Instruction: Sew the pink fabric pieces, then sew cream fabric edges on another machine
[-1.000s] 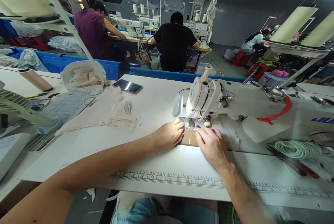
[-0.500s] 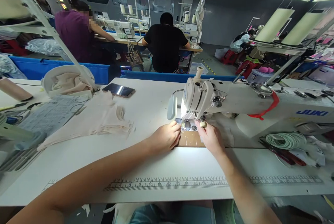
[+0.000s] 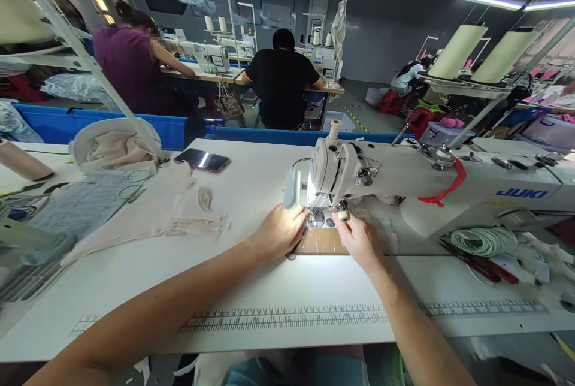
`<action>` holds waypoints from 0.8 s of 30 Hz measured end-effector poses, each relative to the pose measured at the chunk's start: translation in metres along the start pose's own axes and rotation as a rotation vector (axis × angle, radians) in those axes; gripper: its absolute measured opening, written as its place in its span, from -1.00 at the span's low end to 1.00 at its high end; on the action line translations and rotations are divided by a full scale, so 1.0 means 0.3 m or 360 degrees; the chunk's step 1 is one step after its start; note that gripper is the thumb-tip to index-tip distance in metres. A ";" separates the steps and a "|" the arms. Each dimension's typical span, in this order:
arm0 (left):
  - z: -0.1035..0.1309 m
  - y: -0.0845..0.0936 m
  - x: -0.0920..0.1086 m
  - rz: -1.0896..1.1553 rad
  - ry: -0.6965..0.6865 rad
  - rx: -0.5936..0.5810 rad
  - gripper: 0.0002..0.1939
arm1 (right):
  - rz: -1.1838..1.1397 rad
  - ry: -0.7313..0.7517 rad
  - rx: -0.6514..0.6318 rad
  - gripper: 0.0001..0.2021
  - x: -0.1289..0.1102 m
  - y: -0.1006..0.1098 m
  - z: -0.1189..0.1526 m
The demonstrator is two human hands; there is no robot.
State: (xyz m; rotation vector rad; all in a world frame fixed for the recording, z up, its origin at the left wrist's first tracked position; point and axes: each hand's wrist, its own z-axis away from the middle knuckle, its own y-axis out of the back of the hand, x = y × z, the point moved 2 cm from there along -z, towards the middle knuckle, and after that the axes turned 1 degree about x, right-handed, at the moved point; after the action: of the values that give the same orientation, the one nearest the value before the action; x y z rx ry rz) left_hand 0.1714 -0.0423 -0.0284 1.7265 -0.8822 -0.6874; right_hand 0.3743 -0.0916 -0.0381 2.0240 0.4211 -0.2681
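Observation:
A white sewing machine [image 3: 341,173] stands in front of me, with a brown plate [image 3: 321,242] at the front of its bed. At the left of the needle area, my left hand [image 3: 281,231] is closed, fingers pressed together; whatever they hold is hidden. My right hand [image 3: 360,241] pinches just right of the presser foot, below a round knob [image 3: 344,216]. Its fingertips hide what is between them. Sheer pale fabric [image 3: 390,236] lies on the bed behind and beside my right hand.
Left on the table are pale cloth pieces [image 3: 179,212], a phone [image 3: 203,159], a written sheet [image 3: 90,200] and a cloth-filled container [image 3: 114,140]. Scissors [image 3: 483,266] and a pale green cord coil [image 3: 484,241] lie right. A printed ruler [image 3: 287,317] runs along the front. Two people sit beyond.
The view has shifted slightly. My left hand has moved a little left, baring more of the brown plate's left side. My right hand stays beside the presser foot.

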 end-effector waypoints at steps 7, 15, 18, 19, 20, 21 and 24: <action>0.003 0.056 -0.059 0.0118 0.0607 -0.0313 -0.79 | -0.0186 0.0156 -0.0259 -0.78 -0.099 -0.008 0.020; 0.133 0.154 -0.031 0.1491 0.0674 -0.0212 -0.69 | -0.0240 0.0033 -0.0335 -0.79 -0.212 -0.051 0.040; 0.168 0.188 0.013 0.1565 0.0696 -0.0159 -0.67 | -0.0469 0.0023 -0.0287 -0.88 -0.212 -0.075 0.028; 0.176 0.195 0.019 0.1600 0.0724 -0.0147 -0.66 | -0.0556 0.0034 -0.0283 -0.89 -0.210 -0.078 0.024; 0.185 0.201 0.019 0.1648 0.0770 -0.0132 -0.64 | -0.0639 0.0043 -0.0290 -0.89 -0.206 -0.078 0.022; 0.195 0.205 0.011 0.1694 0.0839 -0.0114 -0.62 | -0.0720 0.0044 -0.0310 -0.88 -0.201 -0.075 0.022; 0.238 0.201 -0.045 0.1689 0.1082 -0.0075 -0.57 | -0.0869 -0.0002 -0.0435 -0.81 -0.180 -0.056 0.028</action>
State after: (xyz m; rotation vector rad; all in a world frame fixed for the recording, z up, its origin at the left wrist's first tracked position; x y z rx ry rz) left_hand 0.0932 -0.0809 0.0080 1.0682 -1.0796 0.5484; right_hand 0.3182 -0.1016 -0.0361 1.6116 0.9564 -0.5142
